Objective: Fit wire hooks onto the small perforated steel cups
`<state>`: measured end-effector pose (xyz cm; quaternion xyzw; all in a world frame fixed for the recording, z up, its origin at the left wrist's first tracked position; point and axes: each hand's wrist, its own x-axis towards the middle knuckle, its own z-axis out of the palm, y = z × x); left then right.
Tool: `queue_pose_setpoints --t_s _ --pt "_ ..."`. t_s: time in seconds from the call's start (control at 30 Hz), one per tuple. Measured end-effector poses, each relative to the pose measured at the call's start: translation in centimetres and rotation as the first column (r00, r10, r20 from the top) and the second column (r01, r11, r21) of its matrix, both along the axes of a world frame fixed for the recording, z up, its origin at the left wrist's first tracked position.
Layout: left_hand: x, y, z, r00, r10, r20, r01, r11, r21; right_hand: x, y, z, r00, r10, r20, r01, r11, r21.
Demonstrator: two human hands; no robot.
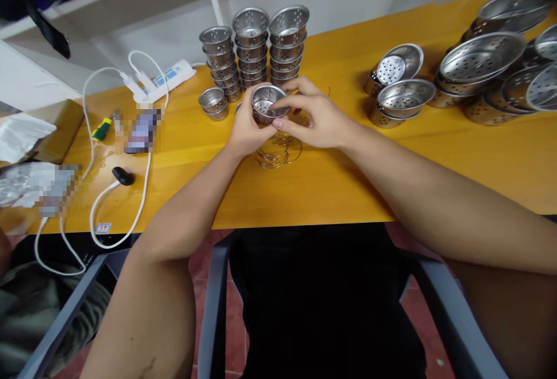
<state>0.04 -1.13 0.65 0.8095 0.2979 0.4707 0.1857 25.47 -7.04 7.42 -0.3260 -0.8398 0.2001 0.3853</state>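
Observation:
A small perforated metal cup point(266, 102) is held above the wooden table point(339, 193). My left hand point(246, 123) wraps round its left side and underside, with the thumb near the front of the rim. My right hand point(317, 113) is at the cup's right side, its index finger reaching over the opening and its thumb at the front edge. Several thin wire rings point(278, 155) lie on the table just below the hands. Behind the cup stand tall stacks of metal cups point(251, 33), and a shorter stack point(213, 103) is to the left.
Larger perforated cups point(404, 97) and oval stacks point(478, 62) stand at the right. On the left are a power strip point(174, 80) with white cables, phones point(143, 130), a black mouse-like object point(123, 176) and a green-yellow tool point(101, 129). Another person's leg shows at lower left.

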Motion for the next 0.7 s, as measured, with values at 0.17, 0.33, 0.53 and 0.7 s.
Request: queue_pose_setpoints --t_s 0.17,0.33,0.53,0.7 --pt "-0.2 0.2 0.0 0.999 0.017 -0.047 -0.017 1.000 0.004 -0.1 0.0 -0.2 1.000 0.009 0.017 -0.009 1.000 0.008" --pt "-0.1 0.5 -0.1 0.999 0.010 -0.049 -0.011 1.000 -0.013 -0.4 -0.1 0.2 1.000 0.005 -0.016 -0.005 1.000 0.018" --pt "-0.1 1.4 -1.1 0.996 -0.083 -0.030 0.085 0.995 0.049 -0.3 -0.3 0.8 0.999 0.026 -0.021 -0.025 0.999 0.043" --pt "0.2 0.9 -1.0 0.981 -0.194 -0.020 0.194 0.981 0.020 0.3 0.0 0.9 0.999 0.030 0.038 -0.033 0.996 0.080"
